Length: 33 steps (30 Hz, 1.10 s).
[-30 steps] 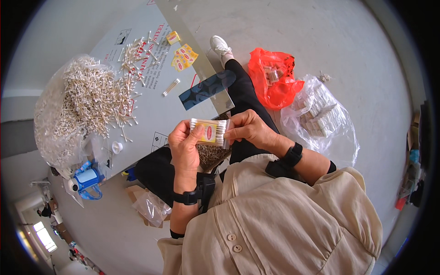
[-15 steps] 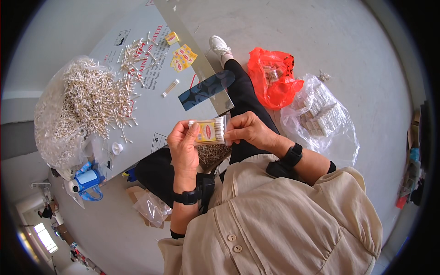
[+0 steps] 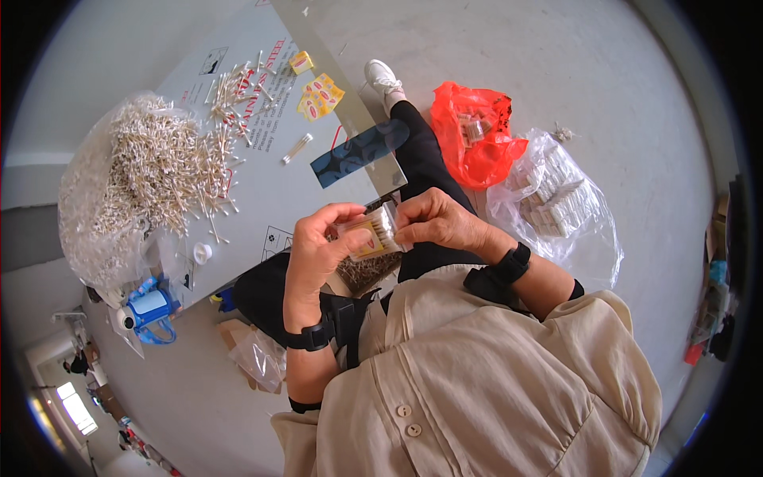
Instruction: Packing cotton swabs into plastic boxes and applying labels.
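Between my hands, above my lap, is a small clear bag of cotton swabs (image 3: 373, 237) with a yellow card inside. My left hand (image 3: 322, 242) is closed round its left side, the thumb lying across the front. At the right end, my right hand (image 3: 441, 222) pinches the bag's edge between thumb and fingers. On the table (image 3: 262, 191) to the left lies a big heap of loose cotton swabs (image 3: 159, 167), partly in a clear plastic bag. A small bundle of swabs (image 3: 297, 149) and several yellow cards (image 3: 321, 97) lie nearer the table's right edge.
A dark blue strip (image 3: 358, 155) lies across the table's corner. On the floor to the right are a red plastic bag (image 3: 469, 163) with small packs and a clear bag of white packs (image 3: 556, 199). A blue bottle (image 3: 149, 308) stands at left. Below my hands sits an open box (image 3: 362, 274).
The bag of swabs has tilted, its right end now higher. My left hand has turned with it and shifted slightly, while my right hand keeps its pinch at the edge.
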Each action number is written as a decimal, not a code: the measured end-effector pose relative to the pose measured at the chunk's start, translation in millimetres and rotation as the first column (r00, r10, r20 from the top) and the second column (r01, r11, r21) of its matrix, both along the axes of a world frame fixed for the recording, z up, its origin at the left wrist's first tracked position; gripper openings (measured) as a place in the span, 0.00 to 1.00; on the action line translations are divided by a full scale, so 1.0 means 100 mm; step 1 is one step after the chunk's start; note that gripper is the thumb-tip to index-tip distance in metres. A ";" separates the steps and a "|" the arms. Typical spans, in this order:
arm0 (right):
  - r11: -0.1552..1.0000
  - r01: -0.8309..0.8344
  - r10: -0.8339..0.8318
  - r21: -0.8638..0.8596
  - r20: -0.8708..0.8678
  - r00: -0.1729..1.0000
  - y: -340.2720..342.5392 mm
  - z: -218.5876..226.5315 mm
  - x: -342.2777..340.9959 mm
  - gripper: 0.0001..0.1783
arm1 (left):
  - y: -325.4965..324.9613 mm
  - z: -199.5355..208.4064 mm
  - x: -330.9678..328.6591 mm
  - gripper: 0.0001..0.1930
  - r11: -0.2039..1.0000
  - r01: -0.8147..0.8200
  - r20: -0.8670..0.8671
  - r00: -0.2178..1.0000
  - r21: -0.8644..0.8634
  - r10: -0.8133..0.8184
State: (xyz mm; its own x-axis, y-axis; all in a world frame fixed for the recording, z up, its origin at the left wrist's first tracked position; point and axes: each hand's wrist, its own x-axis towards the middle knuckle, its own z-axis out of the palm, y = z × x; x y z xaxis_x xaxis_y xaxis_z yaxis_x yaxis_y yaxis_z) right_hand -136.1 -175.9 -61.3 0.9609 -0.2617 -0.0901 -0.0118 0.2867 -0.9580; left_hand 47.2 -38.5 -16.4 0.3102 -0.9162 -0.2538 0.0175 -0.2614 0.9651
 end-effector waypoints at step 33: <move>0.340 0.413 -0.237 -0.845 0.348 0.907 0.02 0.06 0.15 0.09 | -0.11 -0.17 -0.17 0.10 0.974 -0.107 0.143 0.980 -0.201 0.137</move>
State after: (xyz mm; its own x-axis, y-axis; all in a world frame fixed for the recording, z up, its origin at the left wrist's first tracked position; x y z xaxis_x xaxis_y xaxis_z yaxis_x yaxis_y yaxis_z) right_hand -121.0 -173.5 -55.5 0.7561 -0.3988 0.5189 0.0293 -0.7714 -0.6356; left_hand 30.5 -50.0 -33.6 0.4440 -0.8959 -0.0177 -0.1158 -0.0769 0.9903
